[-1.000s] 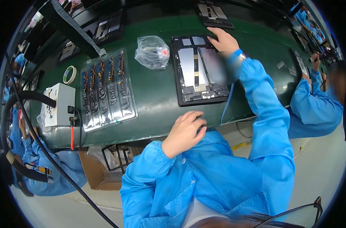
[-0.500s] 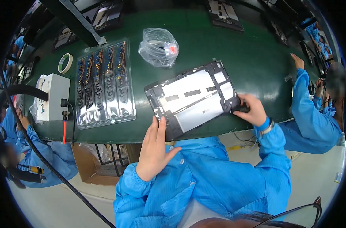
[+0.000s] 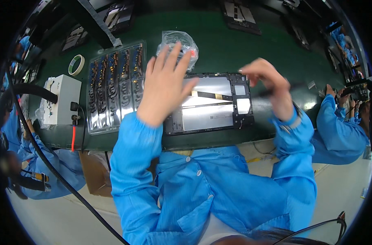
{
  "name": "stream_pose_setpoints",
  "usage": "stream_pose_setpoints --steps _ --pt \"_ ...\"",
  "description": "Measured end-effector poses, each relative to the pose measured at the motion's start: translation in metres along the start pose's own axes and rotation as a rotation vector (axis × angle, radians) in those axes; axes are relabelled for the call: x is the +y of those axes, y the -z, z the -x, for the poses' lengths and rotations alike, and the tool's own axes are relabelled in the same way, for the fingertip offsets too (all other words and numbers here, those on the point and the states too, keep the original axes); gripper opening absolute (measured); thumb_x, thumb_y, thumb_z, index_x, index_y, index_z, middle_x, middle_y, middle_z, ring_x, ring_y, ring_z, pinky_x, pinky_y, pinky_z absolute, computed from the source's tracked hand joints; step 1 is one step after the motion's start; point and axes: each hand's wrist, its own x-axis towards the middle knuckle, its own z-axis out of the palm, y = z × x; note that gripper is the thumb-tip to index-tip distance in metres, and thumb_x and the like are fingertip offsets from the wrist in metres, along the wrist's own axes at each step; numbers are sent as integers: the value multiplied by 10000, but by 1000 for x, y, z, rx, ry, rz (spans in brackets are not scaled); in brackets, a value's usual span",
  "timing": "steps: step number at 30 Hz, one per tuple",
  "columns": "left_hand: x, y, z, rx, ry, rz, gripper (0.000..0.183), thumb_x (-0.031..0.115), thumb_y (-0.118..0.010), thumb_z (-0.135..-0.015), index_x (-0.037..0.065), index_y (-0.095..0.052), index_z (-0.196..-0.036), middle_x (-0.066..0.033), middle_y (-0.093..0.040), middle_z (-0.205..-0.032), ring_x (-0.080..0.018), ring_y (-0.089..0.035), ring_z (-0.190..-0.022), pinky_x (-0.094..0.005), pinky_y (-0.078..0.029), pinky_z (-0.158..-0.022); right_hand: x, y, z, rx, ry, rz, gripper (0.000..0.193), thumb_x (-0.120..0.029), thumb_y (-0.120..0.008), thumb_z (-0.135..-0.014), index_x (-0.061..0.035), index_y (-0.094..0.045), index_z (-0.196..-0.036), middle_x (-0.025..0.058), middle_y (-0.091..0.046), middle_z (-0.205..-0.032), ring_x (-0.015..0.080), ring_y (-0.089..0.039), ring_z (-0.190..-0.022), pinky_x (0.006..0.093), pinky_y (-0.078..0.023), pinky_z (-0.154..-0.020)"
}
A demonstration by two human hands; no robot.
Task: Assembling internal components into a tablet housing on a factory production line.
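Observation:
An opened tablet (image 3: 210, 116), black-framed with silver panels and a dark ribbon strip inside, lies flat on the green table in front of me. My left hand (image 3: 165, 87) is over its left end, fingers spread, palm down, holding nothing; it hides that end and part of the component tray. Beyond its fingertips sits a clear plastic bag (image 3: 178, 38) with a coiled cable inside. At the tablet's upper right corner is my right hand (image 3: 273, 83), its fingers curled. A dark, thin, blurred thing (image 3: 301, 86) runs past this hand; its kind is too smeared to tell.
Left of the tablet lies a clear tray (image 3: 112, 87) of small circuit parts. Beside it are a tape roll (image 3: 76, 65), a white box (image 3: 63, 100) with cables, and a metal post (image 3: 96, 24). Another opened tablet (image 3: 241, 16) lies at the back. Co-workers sit on both sides.
The tablet has been set down level and let go by both hands. My left hand has moved up over its left end; my right hand has lifted to its upper right, fingers curled.

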Motion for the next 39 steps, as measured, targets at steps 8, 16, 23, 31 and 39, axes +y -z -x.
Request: stream_pose_setpoints --steps 8,16,23,31,39 --pt "-10 -70 6 -47 173 16 458 447 -535 -794 143 -560 -1136 -278 -402 -1218 -408 -394 -1131 -581 -328 -872 111 -79 -77 -60 -448 -292 178 -132 -603 -810 -10 -592 -939 22 -567 -709 71 -518 -601 192 -427 -538" --pt "-6 -71 11 1 175 2 479 438 -566 -779 126 -562 -1143 -279 -423 -1185 -391 -413 -1101 -531 -346 -876 140 -83 -57 -57 -469 -11 209 -92 -629 -777 -31 -639 -977 89 -650 -856 147 -622 -759 253 -496 -698" --pt "-8 -63 13 -37 178 29 478 408 -542 -806 134 -518 -1197 -281 -430 -1197 -387 -428 -1110 -525 -358 -876 134 -86 -61 -116 -503 71 198 -67 -635 -761 -39 -657 -956 85 -648 -904 132 -605 -781 237 -495 -710" --pt "-9 -61 10 -51 181 17 480 411 -540 -809 143 -512 -1206 -272 -432 -1205 -384 -437 -1105 -523 -362 -876 138 -87 -63 -148 -480 118 199 -91 -633 -763 -55 -660 -957 85 -653 -906 151 -622 -791 252 -503 -721" --pt "-5 -58 9 -74 196 31 451 387 -536 -818 148 -520 -1199 -260 -422 -1233 -388 -411 -1143 -534 -340 -903 132 -81 -58 -100 -448 28 190 -57 -628 -770 -35 -652 -957 81 -649 -887 139 -609 -791 239 -496 -710"
